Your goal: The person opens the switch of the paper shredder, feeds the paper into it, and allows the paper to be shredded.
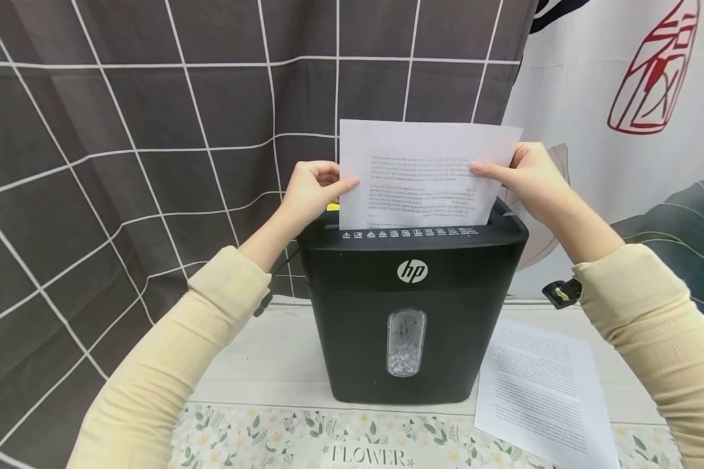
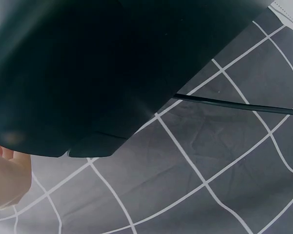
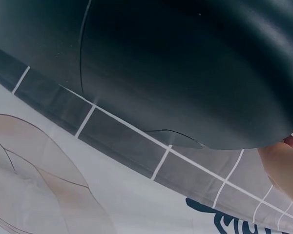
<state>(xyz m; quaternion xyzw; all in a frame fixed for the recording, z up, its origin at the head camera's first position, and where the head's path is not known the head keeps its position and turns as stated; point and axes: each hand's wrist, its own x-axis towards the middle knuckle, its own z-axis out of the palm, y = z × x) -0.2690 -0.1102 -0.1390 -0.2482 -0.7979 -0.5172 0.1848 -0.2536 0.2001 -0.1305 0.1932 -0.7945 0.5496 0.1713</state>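
A printed sheet of paper [image 1: 422,176] stands upright in the slot of a black paper shredder [image 1: 364,312], its lower end hidden inside. My left hand [image 1: 317,189] pinches the sheet's left edge, thumb in front and fingers behind. At the right edge, my right hand [image 1: 530,176] pinches it the same way. Both wrist views are mostly filled by the shredder's dark side, with part of the left hand [image 2: 10,178] at the lower left of one and part of the right hand [image 3: 285,168] at the right of the other. Shreds show through the shredder's clear window [image 1: 407,345].
Another printed sheet [image 1: 540,384] lies on the table right of the shredder, partly over a floral mat [image 1: 270,430]. A dark checked curtain [image 1: 152,117] hangs close behind. The shredder's black cord [image 2: 234,104] runs off to the side.
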